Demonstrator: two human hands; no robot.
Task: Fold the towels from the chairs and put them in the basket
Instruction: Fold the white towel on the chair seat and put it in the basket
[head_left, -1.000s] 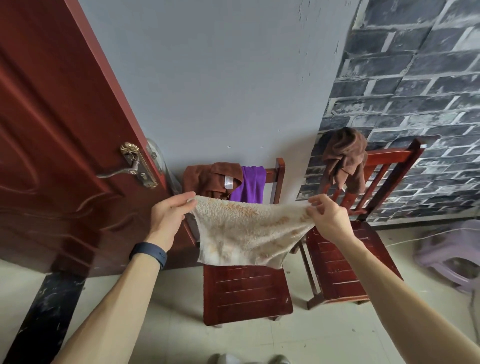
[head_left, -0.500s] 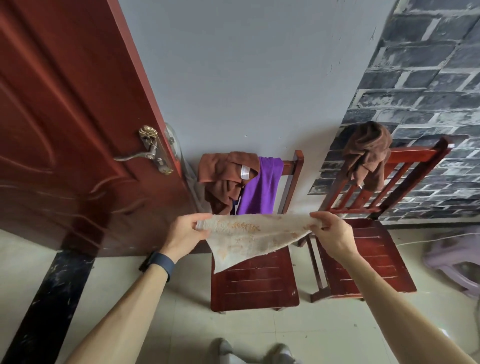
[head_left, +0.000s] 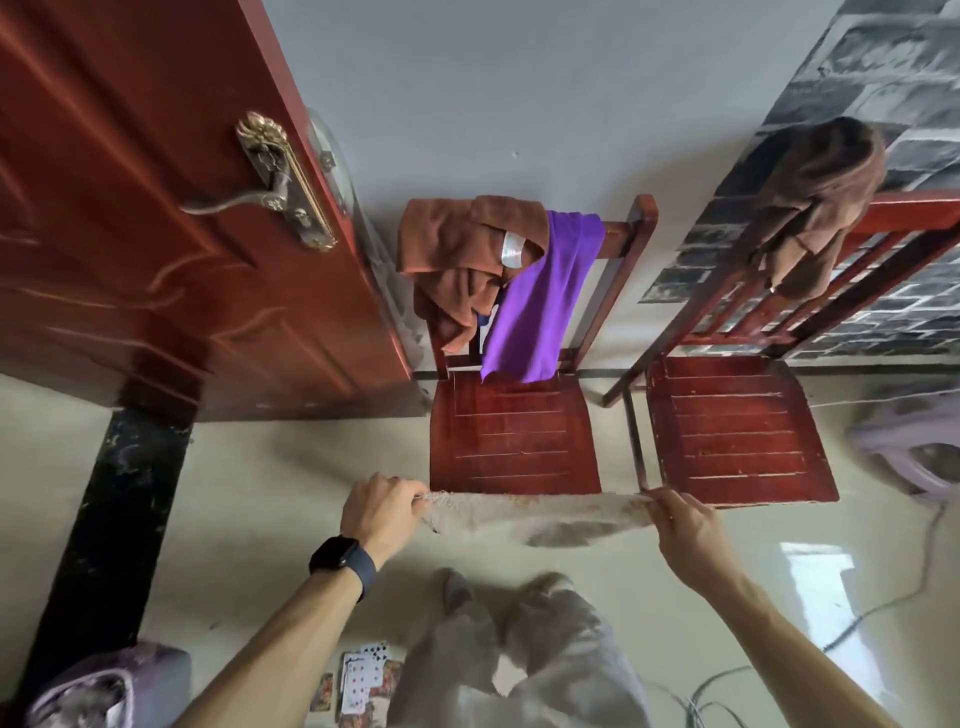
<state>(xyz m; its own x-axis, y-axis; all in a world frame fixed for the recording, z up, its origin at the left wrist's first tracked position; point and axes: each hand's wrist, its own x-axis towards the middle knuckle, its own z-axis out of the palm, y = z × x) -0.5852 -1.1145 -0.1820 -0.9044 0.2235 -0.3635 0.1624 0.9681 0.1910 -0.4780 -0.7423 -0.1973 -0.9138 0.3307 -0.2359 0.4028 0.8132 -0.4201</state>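
Note:
A beige towel (head_left: 540, 514) with orange patches is stretched flat between my hands, seen nearly edge-on, just in front of the two red chairs. My left hand (head_left: 382, 512) pinches its left corner and my right hand (head_left: 685, 525) pinches its right corner. On the left chair's (head_left: 514, 441) back hang a brown towel (head_left: 457, 265) and a purple towel (head_left: 540, 301). Another brown towel (head_left: 815, 202) is bunched on the top rail of the right chair (head_left: 732, 431). At the bottom left corner a purple fabric basket (head_left: 109, 686) shows only partly.
A red door (head_left: 156, 208) with a brass handle stands open at the left, close to the left chair. Playing cards (head_left: 363, 680) lie on the floor by my legs. A lilac plastic stool (head_left: 919, 452) sits at the right edge, with cables (head_left: 852, 629) on the floor below it.
My hands have lowered the beige towel from chest height in front of the chair backs to below the seat fronts. It went from hanging loose to stretched flat, and my view tilted down.

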